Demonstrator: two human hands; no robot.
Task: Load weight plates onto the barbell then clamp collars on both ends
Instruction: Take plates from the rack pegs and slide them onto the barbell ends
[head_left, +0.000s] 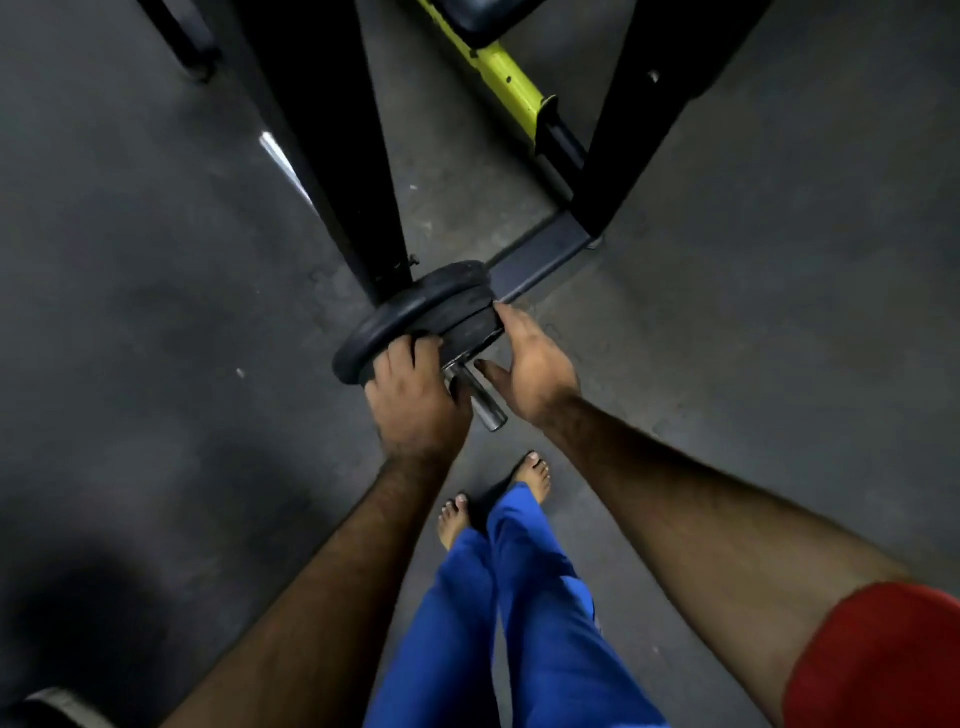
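Observation:
Several black weight plates (415, 317) sit stacked on the barbell's end, whose bare steel sleeve tip (483, 397) points toward me. My left hand (415, 400) curls its fingers over the near rim of the outermost plate. On the right edge of the plate stack my right hand (532, 366) presses with its fingers, thumb spread out toward the sleeve. I see no collar. The rest of the bar (278, 156) shows only as a bright strip behind the black rack upright.
A black rack upright (332, 156) rises just behind the plates, with a black floor beam (540, 260) and a second post (644, 114) to the right. A yellow bench frame (506, 83) lies beyond. My bare feet (535, 475) stand on the dark rubber floor below the sleeve.

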